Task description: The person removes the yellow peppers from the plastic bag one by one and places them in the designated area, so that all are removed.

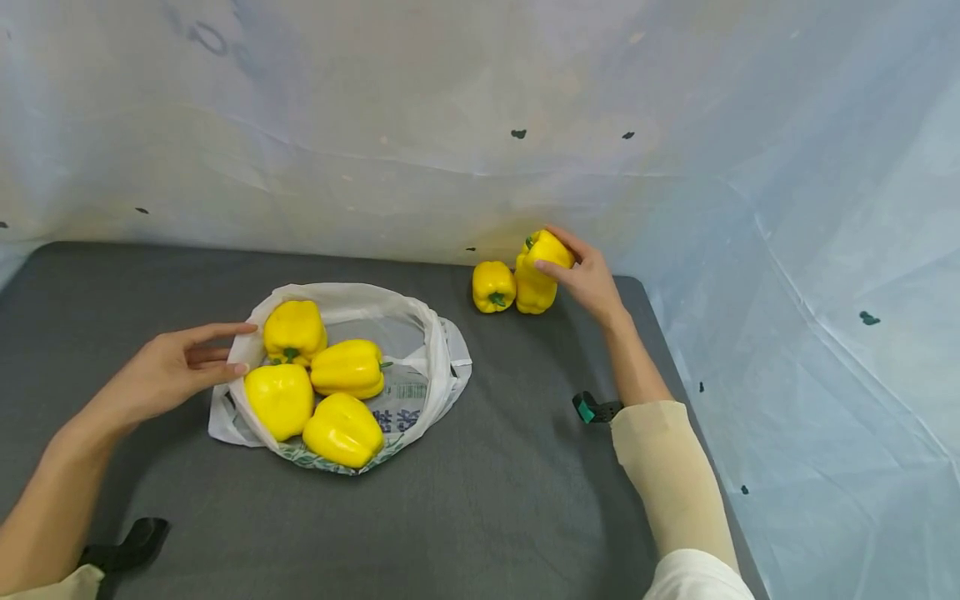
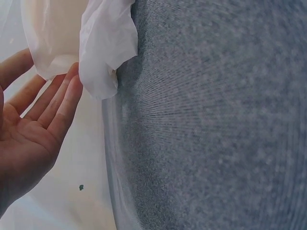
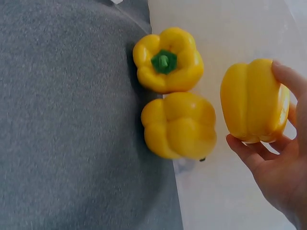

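Reached with the left forearm slanting inward and the right forearm stretched farther forward, held the left hand with nearly straight fingers and the thumb spread from them, and angled the right hand leftward, gripping between curved fingers and opposing thumb.

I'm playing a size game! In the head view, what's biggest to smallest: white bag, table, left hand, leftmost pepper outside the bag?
1. Table
2. White bag
3. Left hand
4. Leftmost pepper outside the bag
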